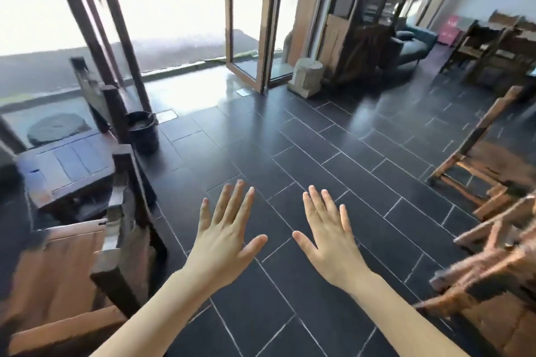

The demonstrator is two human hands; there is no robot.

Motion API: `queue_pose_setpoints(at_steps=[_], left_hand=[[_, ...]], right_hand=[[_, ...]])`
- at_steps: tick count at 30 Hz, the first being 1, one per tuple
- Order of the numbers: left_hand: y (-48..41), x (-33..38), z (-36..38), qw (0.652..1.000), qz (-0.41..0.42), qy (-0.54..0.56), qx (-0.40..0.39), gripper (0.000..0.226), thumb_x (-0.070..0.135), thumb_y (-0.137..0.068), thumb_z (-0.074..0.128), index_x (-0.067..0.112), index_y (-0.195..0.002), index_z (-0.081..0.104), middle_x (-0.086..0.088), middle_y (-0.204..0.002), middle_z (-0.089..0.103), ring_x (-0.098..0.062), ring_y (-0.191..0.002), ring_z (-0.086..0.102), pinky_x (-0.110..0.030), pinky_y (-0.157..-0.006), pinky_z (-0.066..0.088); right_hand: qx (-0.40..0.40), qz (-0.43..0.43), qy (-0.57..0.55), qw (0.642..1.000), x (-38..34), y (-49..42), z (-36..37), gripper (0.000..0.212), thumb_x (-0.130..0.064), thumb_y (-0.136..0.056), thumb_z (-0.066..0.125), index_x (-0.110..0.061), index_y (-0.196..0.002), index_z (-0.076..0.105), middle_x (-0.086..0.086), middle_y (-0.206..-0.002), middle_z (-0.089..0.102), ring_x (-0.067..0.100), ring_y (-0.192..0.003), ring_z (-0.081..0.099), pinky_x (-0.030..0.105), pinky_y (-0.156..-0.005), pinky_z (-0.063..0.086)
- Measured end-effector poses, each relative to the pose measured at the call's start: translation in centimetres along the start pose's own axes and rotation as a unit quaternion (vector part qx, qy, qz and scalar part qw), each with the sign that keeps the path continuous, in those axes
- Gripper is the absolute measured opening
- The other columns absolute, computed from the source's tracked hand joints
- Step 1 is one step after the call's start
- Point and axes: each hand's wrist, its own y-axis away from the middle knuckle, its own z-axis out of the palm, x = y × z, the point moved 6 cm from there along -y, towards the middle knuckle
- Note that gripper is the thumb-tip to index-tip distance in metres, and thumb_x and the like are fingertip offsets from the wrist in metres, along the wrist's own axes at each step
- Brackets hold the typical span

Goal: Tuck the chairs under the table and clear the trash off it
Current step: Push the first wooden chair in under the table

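My left hand and my right hand are stretched out side by side, palms down, fingers spread, holding nothing, over the dark tiled floor. A dark wooden table stands at the left with a dark chair behind it and another wooden chair close at the lower left. Two lighter wooden chairs stand at the right edge, apart from my hands. No trash shows on the table from this angle.
A black bucket sits on the floor beside the left table. Glass doors stand open ahead, a stone block next to them. A teal sofa and another table with chairs are at the back right.
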Motion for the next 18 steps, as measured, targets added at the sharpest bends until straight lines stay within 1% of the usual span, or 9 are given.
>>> queue_pose_setpoints(at_steps=[2, 3, 5, 9, 12, 14, 16, 18], left_hand=[[-1.0, -2.0, -0.4, 0.999, -0.051, -0.008, 0.005, 0.082, 0.069, -0.070, 0.004, 0.036, -0.137, -0.030, 0.016, -0.144, -0.040, -0.007, -0.131, -0.041, -0.043, -0.111, -0.022], [-1.6, -3.4, -0.6, 0.996, -0.084, -0.004, 0.017, 0.084, 0.070, -0.070, 0.004, 0.036, -0.139, -0.028, 0.015, -0.144, -0.039, -0.007, -0.132, -0.040, -0.043, -0.111, -0.022], [-2.5, -6.3, -1.3, 0.989, -0.145, -0.003, 0.034, 0.085, 0.071, -0.069, 0.004, 0.035, -0.141, -0.024, 0.014, -0.146, -0.036, -0.007, -0.134, -0.037, -0.043, -0.112, -0.021], [-4.0, -11.7, -3.2, 0.970, -0.232, -0.029, 0.062, 0.085, 0.071, -0.068, 0.001, 0.032, -0.138, -0.029, 0.012, -0.146, -0.037, -0.006, -0.133, -0.039, -0.043, -0.112, -0.020], [-6.4, -16.0, -4.2, 0.958, -0.273, -0.027, 0.084, 0.085, 0.071, -0.070, 0.000, 0.030, -0.139, -0.029, 0.009, -0.148, -0.035, -0.005, -0.131, -0.041, -0.044, -0.111, -0.021], [-8.5, -18.7, -4.6, 0.952, -0.296, -0.035, 0.076, 0.089, 0.075, -0.066, -0.005, 0.029, -0.137, -0.032, 0.008, -0.147, -0.038, -0.005, -0.128, -0.043, -0.043, -0.109, -0.024], [-11.1, -20.6, -4.9, 0.949, -0.305, -0.028, 0.073, 0.094, 0.079, -0.062, -0.009, 0.028, -0.137, -0.033, 0.008, -0.147, -0.039, -0.005, -0.127, -0.045, -0.042, -0.108, -0.025], [-14.1, -22.4, -5.1, 0.949, -0.307, -0.019, 0.069, 0.091, 0.075, -0.063, -0.006, 0.028, -0.136, -0.034, 0.008, -0.146, -0.040, -0.006, -0.128, -0.044, -0.044, -0.110, -0.023]], right_hand=[[-0.019, -0.052, -0.015, 0.998, -1.0, -4.1, 0.2, 0.082, -0.067, -0.082, 0.002, -0.025, -0.150, -0.014, -0.013, -0.156, -0.024, 0.008, -0.141, -0.030, 0.043, -0.117, -0.015], [-0.024, -0.085, -0.017, 0.996, -1.8, -6.3, 0.4, 0.079, -0.064, -0.083, 0.004, -0.025, -0.150, -0.012, -0.014, -0.156, -0.023, 0.008, -0.141, -0.030, 0.043, -0.116, -0.016], [-0.033, -0.150, -0.014, 0.988, -4.0, -10.7, 0.8, 0.077, -0.062, -0.084, 0.006, -0.027, -0.150, -0.011, -0.015, -0.156, -0.024, 0.007, -0.140, -0.032, 0.042, -0.115, -0.018], [-0.040, -0.242, -0.027, 0.969, -9.2, -18.4, 1.6, 0.076, -0.063, -0.084, 0.007, -0.027, -0.149, -0.014, -0.015, -0.155, -0.022, 0.008, -0.141, -0.029, 0.043, -0.116, -0.015], [-0.053, -0.291, -0.023, 0.955, -13.0, -23.5, 2.4, 0.079, -0.071, -0.083, 0.001, -0.029, -0.146, -0.020, -0.015, -0.154, -0.027, 0.007, -0.139, -0.033, 0.043, -0.117, -0.015], [-0.056, -0.306, -0.021, 0.950, -15.0, -26.5, 2.5, 0.079, -0.069, -0.079, -0.005, -0.031, -0.147, -0.019, -0.015, -0.154, -0.028, 0.006, -0.138, -0.034, 0.044, -0.118, -0.014], [-0.062, -0.315, -0.019, 0.947, -16.5, -29.8, 2.3, 0.080, -0.068, -0.077, -0.006, -0.031, -0.147, -0.018, -0.014, -0.154, -0.028, 0.007, -0.139, -0.034, 0.044, -0.118, -0.014], [-0.054, -0.328, -0.011, 0.943, -17.5, -33.9, 1.6, 0.079, -0.070, -0.079, -0.004, -0.031, -0.145, -0.021, -0.014, -0.153, -0.027, 0.007, -0.139, -0.033, 0.044, -0.118, -0.013]])
